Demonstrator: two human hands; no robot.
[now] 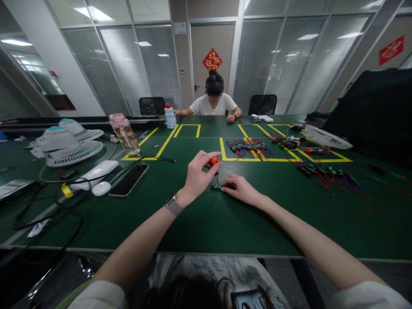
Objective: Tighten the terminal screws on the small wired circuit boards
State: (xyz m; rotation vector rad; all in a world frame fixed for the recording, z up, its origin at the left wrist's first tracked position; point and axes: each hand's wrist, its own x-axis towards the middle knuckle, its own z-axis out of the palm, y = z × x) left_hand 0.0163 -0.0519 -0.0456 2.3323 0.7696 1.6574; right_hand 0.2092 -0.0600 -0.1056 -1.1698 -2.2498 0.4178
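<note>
My left hand (201, 171) is closed around the orange handle of a small screwdriver (214, 161), thumb and fingers pinching it from the sides. The screwdriver stands upright, its thin shaft pointing down at a small green circuit board (216, 187) on the table. Whether the tip touches the board is too small to tell. My right hand (242, 189) lies low on the table, its fingers closed on the board's right end, where a dark part shows beneath them. A watch with a grey band is on my left wrist.
Bundles of wired circuit boards (249, 148) lie ahead to the right, with more boards (328, 174) nearer. Left are a phone (129, 180), a pink-lided bottle (125, 134), white fans (72, 146) and cables. Another person (213, 103) sits across the green table (180, 227).
</note>
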